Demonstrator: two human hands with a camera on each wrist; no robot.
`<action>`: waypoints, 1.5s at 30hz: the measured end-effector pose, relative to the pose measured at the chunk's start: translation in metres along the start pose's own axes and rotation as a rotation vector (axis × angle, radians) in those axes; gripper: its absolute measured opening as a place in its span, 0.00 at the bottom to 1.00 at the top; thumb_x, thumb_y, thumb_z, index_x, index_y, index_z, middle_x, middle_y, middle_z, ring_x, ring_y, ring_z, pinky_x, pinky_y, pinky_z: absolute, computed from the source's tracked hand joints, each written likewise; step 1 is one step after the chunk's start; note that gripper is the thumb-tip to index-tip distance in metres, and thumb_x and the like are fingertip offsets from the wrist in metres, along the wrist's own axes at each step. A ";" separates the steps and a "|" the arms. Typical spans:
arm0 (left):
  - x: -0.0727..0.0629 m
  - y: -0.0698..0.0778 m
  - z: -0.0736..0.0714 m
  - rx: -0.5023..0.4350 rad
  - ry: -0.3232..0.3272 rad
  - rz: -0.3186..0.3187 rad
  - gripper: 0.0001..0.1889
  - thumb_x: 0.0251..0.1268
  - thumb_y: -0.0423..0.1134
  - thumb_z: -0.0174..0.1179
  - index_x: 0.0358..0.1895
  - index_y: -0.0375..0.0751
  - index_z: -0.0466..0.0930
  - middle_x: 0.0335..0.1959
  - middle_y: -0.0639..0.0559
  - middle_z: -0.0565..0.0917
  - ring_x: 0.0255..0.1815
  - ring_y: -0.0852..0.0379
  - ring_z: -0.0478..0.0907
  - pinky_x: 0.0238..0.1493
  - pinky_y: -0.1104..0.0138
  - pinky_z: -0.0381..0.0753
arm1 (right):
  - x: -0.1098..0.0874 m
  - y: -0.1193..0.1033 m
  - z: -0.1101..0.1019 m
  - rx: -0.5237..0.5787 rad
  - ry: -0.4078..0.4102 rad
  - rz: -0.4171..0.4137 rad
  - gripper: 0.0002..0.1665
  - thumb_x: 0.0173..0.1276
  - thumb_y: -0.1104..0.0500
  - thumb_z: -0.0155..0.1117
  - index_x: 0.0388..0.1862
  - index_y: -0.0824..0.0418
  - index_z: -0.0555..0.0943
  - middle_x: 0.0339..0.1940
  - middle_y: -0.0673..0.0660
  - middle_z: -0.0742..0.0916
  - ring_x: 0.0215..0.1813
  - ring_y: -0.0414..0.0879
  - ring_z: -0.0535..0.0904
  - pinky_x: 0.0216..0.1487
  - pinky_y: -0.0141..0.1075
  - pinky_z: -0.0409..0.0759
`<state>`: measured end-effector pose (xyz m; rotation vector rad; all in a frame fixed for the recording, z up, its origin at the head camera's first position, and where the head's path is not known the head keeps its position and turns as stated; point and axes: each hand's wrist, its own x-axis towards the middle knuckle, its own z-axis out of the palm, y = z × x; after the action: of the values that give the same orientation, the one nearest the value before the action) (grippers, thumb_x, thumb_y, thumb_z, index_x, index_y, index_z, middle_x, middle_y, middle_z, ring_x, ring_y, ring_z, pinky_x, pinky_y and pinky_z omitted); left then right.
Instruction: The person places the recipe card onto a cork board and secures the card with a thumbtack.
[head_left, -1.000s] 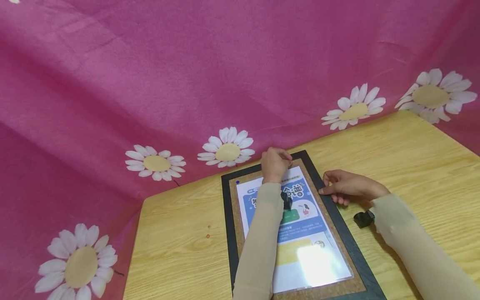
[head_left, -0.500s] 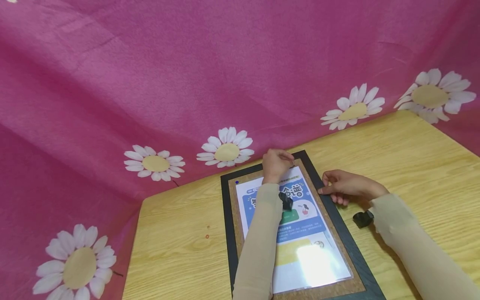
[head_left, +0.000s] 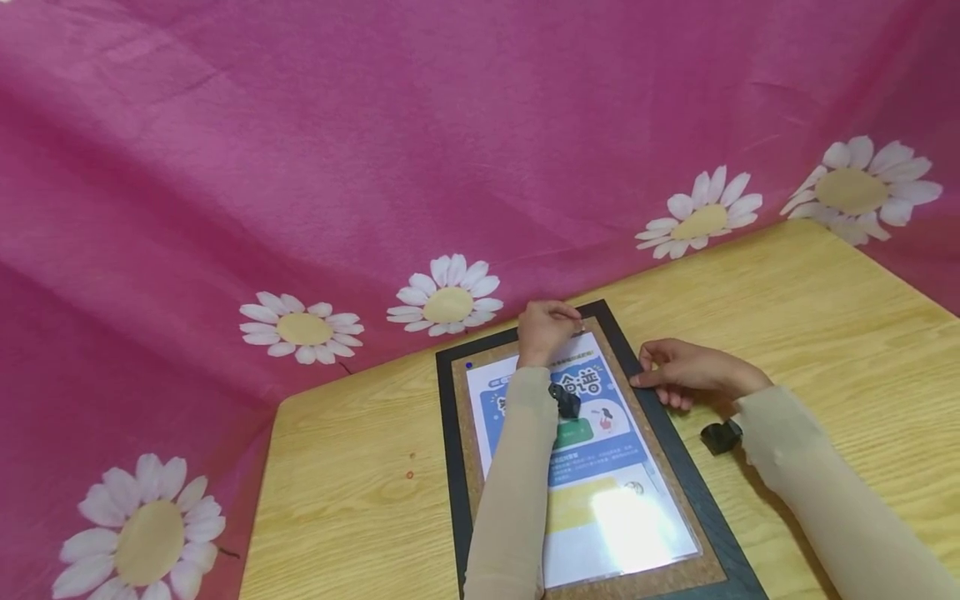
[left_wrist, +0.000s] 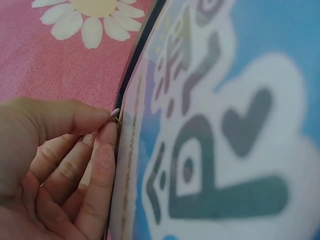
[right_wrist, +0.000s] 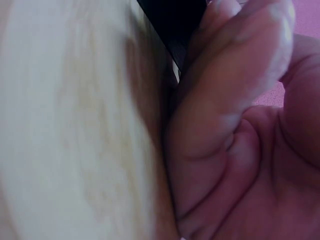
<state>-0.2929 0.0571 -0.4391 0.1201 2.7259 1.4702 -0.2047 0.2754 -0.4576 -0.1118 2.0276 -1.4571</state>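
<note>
A black-framed cork pinboard lies flat on the light wooden table, its far short end close to the pink cloth backdrop printed with white daisies; on the cork lies a glossy laminated poster in blue, white and yellow, with glare across its lower part.

The left hand is at the far top edge of the poster, fingers curled; in the left wrist view its thumb and forefinger pinch a small thin metal pin right at the poster's edge, so this hand is closed on the pin; the board's black frame runs just behind it.

The right hand rests on the right side of the frame, fingers bent, thumb and fingertips pressed on the black edge; the right wrist view is too close and blurred to show whether it clasps the frame or only presses it, so I cannot tell.

The poster carries large dark characters in white outline on blue near its top, not legible enough to read; below them a green label, a blue band with fine white text, and a yellow block, all too small to make out; the left wrist view shows only blurred, enlarged strokes.

A small blue pin head sits at the far left corner of the cork; a small black wrist-worn camera lies on the table under the right sleeve.
</note>
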 end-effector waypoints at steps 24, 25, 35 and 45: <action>0.005 0.003 -0.007 0.073 0.068 -0.064 0.03 0.54 0.35 0.78 0.27 0.46 0.94 0.33 0.53 0.93 0.46 0.55 0.85 0.55 0.61 0.80 | -0.001 -0.003 0.000 -0.028 0.001 -0.011 0.17 0.76 0.54 0.65 0.45 0.63 0.69 0.19 0.50 0.80 0.20 0.39 0.74 0.23 0.30 0.76; 0.004 0.004 -0.007 0.073 0.071 -0.073 0.03 0.55 0.35 0.78 0.26 0.46 0.94 0.32 0.53 0.93 0.46 0.54 0.85 0.56 0.61 0.80 | 0.000 -0.003 0.000 -0.025 -0.001 -0.009 0.17 0.76 0.54 0.65 0.46 0.63 0.69 0.19 0.50 0.80 0.20 0.39 0.74 0.23 0.30 0.76; 0.004 0.008 -0.004 0.179 0.118 -0.108 0.08 0.58 0.37 0.74 0.22 0.52 0.92 0.29 0.58 0.91 0.48 0.53 0.85 0.61 0.57 0.80 | 0.000 -0.004 0.000 -0.008 -0.005 -0.004 0.17 0.77 0.55 0.65 0.46 0.64 0.69 0.19 0.50 0.81 0.20 0.39 0.74 0.22 0.30 0.76; 0.001 0.002 -0.004 0.168 0.077 -0.092 0.09 0.60 0.36 0.72 0.23 0.52 0.92 0.28 0.59 0.91 0.46 0.55 0.84 0.60 0.57 0.80 | -0.001 0.000 0.001 -0.017 -0.038 -0.011 0.14 0.78 0.55 0.62 0.36 0.62 0.71 0.19 0.50 0.81 0.20 0.38 0.74 0.23 0.29 0.75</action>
<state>-0.2940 0.0544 -0.4354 -0.0576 2.8702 1.2471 -0.2035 0.2748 -0.4571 -0.1565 2.0126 -1.4340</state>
